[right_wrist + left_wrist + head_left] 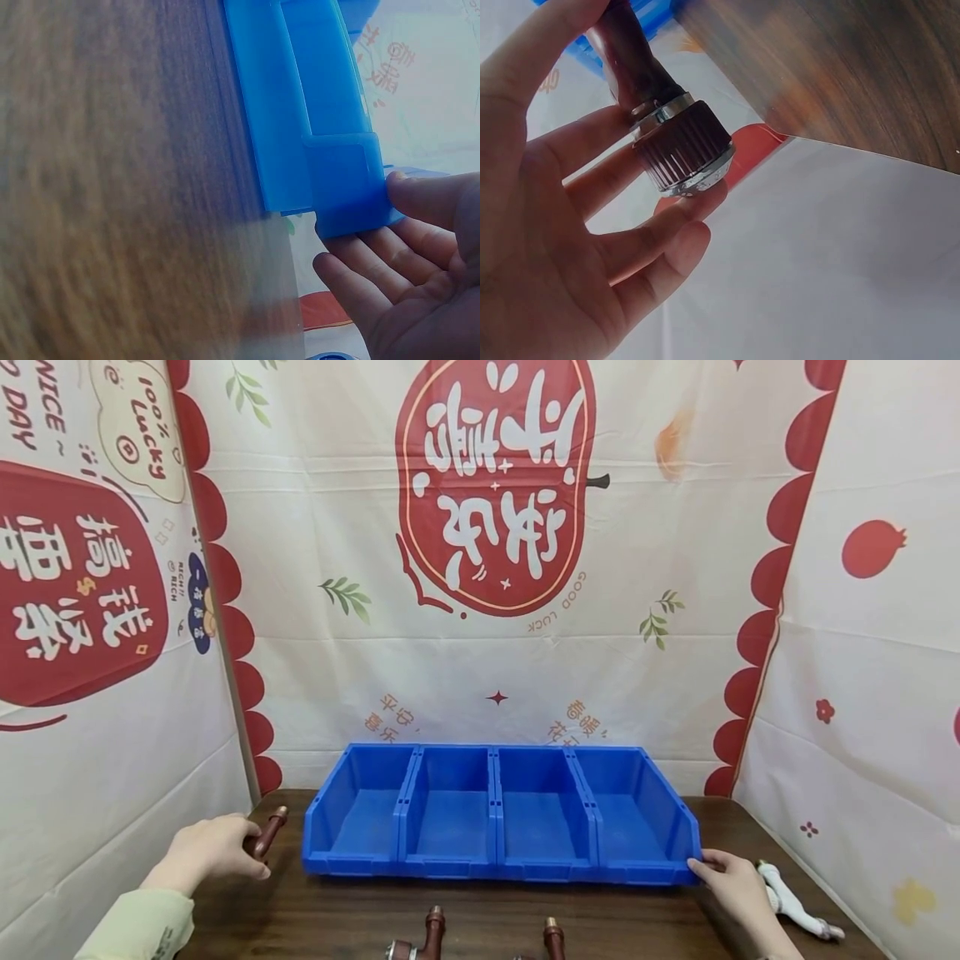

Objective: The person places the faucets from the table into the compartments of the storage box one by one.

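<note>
Holding a red-brown fitting [268, 833] in the left grip [213, 853], clamped between thumb and fingers, at the left side of the worktop [315, 918]. Located to the left of a row of four blue bins [450, 868], near but apart from it. Tilted, with the narrow metal tip directed up and toward the bins. Provided, at the opposite end, with a ribbed collar [682, 146] between bright metal bands, seen in the left wrist view. Cannot tell whether in contact with the worktop.

Pinching the right front corner of the rightmost bin [645, 874] with the right grip [738, 887], closed on the blue wall with thumb on one side and fingers on the other.

Standing side by side on the worktop, in the case of the bins, with low fronts toward the person. Lying nearer, and shown only in part at the lower edge: a second red-brown fitting [432, 933] and, to its right, a third red-brown fitting [554, 937], apart from each other. Lying just beside the right grip, partly hidden by it: a white fitting [797, 906]. Hanging behind the bins: a pale printed cloth [450, 668].
</note>
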The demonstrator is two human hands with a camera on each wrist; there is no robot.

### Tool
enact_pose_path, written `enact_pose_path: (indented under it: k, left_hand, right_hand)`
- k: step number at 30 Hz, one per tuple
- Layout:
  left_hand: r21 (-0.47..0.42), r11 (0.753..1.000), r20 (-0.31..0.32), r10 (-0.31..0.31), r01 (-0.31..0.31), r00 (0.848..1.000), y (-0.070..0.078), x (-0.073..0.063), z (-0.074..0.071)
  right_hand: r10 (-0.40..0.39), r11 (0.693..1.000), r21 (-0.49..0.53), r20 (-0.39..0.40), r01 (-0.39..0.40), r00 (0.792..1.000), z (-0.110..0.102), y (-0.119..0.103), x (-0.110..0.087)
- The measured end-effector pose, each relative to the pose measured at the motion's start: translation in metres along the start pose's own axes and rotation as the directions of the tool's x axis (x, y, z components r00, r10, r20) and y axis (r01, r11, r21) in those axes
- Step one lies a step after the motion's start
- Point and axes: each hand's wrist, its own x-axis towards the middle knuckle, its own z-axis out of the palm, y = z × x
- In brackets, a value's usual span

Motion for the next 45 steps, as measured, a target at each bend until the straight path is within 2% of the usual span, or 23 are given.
enact_pose_path:
  k: [4, 21, 36, 45]
  left_hand:
    - [0.002, 1.0, 0.007, 0.006, -0.006, 1.0, 0.0, 0.002, -0.003]
    - [0.018, 1.0, 0.001, 0.019, -0.019, 1.0, 0.006, 0.004, -0.01]
    - [0.015, 1.0, 0.015, 0.015, -0.015, 1.0, 0.003, 0.008, -0.015]
    - [0.006, 1.0, 0.018, 0.021, -0.021, 1.0, 0.007, 0.007, -0.019]
  right_hand:
    - [-0.004, 1.0, -0.024, -0.001, 0.004, 1.0, 0.0, 0.001, 0.0]
    - [0.018, 0.999, 0.035, 0.017, -0.019, 1.0, -0.002, -0.004, 0.0]
    - [0.013, 1.0, 0.022, 0.012, -0.013, 1.0, -0.001, -0.002, -0.001]
    - [0.009, 1.0, 0.025, 0.01, -0.009, 1.0, -0.002, -0.004, -0.003]
